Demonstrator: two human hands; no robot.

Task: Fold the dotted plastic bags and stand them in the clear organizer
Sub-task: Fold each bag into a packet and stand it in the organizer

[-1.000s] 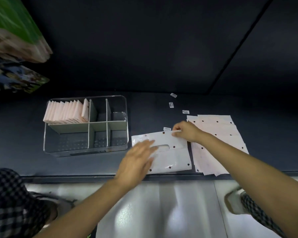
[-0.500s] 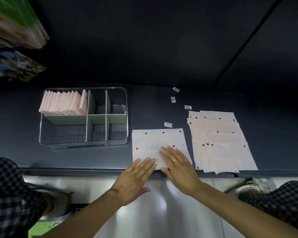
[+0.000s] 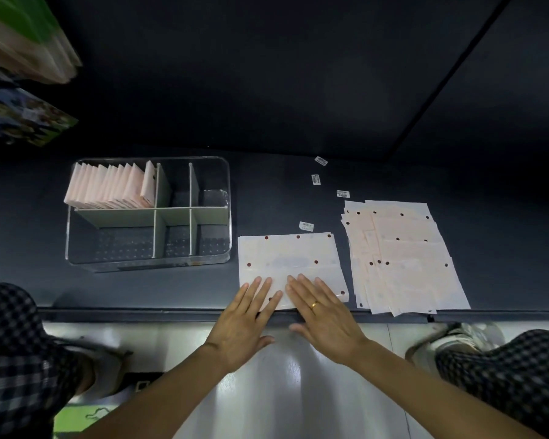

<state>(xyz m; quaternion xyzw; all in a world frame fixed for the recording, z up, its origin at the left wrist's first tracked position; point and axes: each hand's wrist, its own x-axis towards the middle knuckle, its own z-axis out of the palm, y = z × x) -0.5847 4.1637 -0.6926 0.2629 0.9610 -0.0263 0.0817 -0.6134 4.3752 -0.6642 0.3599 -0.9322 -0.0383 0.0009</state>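
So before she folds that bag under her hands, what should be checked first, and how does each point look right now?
1. Bag lies flat on the counter: ok.
2. Left hand and right hand press its near edge with straight fingers: ok.
3. Bag clear of the unfolded stack: ok, a gap shows.
4. Small label at the far edge out of the fold's way: cannot tell.
5. Clear organizer has room: ok, only the back left compartment holds folded bags.

Left hand [image 3: 243, 324] flat, fingers [image 3: 260, 288] straight; right hand [image 3: 325, 318] likewise.
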